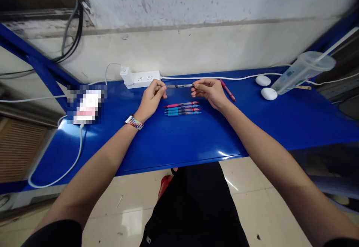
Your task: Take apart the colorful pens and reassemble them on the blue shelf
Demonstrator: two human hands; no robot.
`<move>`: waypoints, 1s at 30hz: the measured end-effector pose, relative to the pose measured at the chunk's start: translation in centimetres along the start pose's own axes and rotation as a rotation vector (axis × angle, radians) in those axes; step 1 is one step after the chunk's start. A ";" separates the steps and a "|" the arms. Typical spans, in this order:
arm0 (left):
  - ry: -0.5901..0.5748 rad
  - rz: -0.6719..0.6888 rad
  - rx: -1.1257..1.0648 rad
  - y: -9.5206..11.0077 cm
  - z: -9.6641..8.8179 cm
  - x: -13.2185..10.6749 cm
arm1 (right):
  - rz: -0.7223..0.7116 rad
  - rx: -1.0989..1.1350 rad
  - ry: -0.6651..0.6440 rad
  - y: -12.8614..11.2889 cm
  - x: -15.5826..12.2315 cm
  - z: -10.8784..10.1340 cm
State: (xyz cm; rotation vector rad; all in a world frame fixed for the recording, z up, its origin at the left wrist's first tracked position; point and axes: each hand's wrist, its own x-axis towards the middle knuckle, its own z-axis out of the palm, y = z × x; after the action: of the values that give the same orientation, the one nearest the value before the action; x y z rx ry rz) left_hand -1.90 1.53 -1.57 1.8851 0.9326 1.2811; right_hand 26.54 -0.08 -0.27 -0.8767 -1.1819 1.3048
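A slim pen (181, 86) with a dark grip and clear barrel is held level between my two hands, just above the blue shelf top. My left hand (153, 96) pinches its left end, and my right hand (209, 91) pinches the right end. Below it, several pens lie side by side in a row: a pink pen (179, 104) at the top and blue pens (182, 113) under it. A red pen (228, 91) rests at a slant just beyond my right hand. My left wrist wears a patterned band (134, 122).
A white power strip (146, 78) with a plugged-in adapter stands along the wall. To the left lies a blurred device (88, 104) on a white cable. At right are two white rounded objects (268, 93) and a leaning plastic cup (297, 71) with a straw.
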 end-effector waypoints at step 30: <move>0.020 0.016 0.103 0.5 0.5 0.0 | 0.032 -0.018 0.002 0.7 -0.1 0.6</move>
State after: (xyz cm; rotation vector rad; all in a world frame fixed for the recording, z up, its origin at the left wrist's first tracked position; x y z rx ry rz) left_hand -1.33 1.17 -1.34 1.9655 1.0129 1.2855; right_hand 25.79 -0.16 -0.83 -0.9128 -1.1841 1.3210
